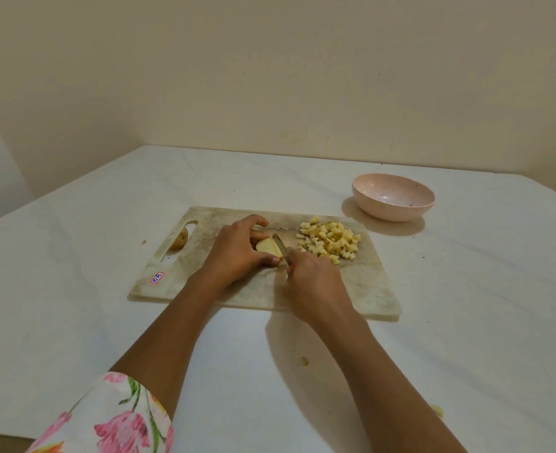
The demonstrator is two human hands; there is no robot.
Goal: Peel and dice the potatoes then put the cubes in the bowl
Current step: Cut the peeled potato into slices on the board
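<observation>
On the worn cutting board (361, 286) my left hand (237, 253) grips a peeled potato piece (267, 246), fingers curled over it. My right hand (312, 279) holds a knife (279, 244) whose blade lies across the right end of that piece; the handle is hidden in my fist. A pile of several potato cubes (330, 240) lies on the board to the right of the blade. An unpeeled potato (180, 239) sits in the board's handle slot at the left. The pink bowl (393, 201) stands beyond the board's right corner, with no cubes in it.
The board lies on a white table (106, 207) set against a beige wall. Small potato scraps (304, 361) lie on the table in front of the board, and another scrap (438, 410) shows near my right forearm.
</observation>
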